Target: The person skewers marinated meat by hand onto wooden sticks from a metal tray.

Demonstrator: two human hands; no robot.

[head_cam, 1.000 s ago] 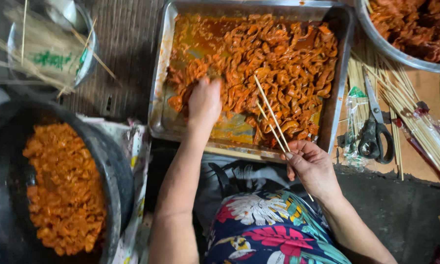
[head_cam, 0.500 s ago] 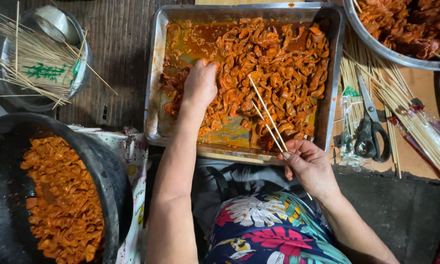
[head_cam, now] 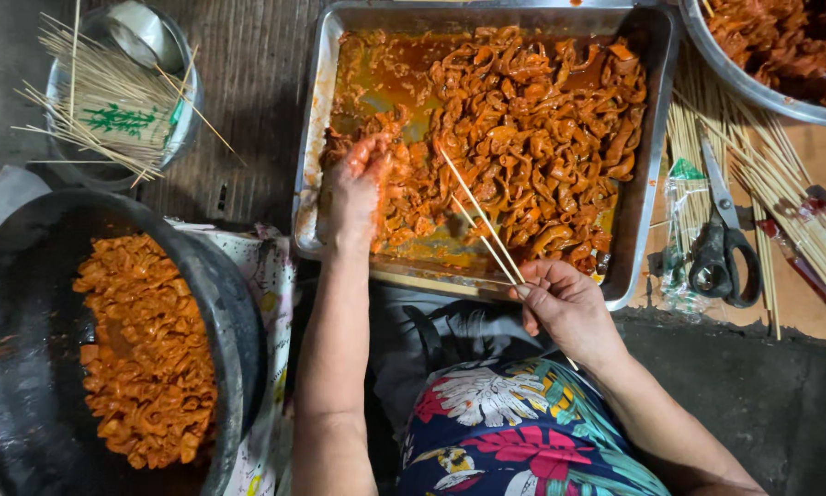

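1. Left hand [head_cam: 356, 191] reaches into the steel tray [head_cam: 308, 174] at its left side, fingers curled and closed on a piece of the sauced meat strips [head_cam: 523, 138]; its fingertips are coated in orange sauce.
2. Right hand [head_cam: 567, 303] hovers at the tray's near edge, pinched shut on a few thin bamboo skewers [head_cam: 475, 217] whose tips slant up-left over the meat.
3. Meat strips fill the right and far part of the tray, heaped and curled; the near-left corner shows mostly pooled sauce.
4. Judged by their look, the strips are soft, floppy and slick with oil, light one by one, and likely to slip from a loose pinch; a firm fingertip grip across a fold seems best.
5. Skewers look stiff but thin and could snap if bent; holding them low by the blunt end, as now, leaves the points free.
6. Nearby: a black pan of finished pieces [head_cam: 147, 349] at left, scissors [head_cam: 724, 248] at right, a bowl of spare sticks [head_cam: 110, 101] far left.
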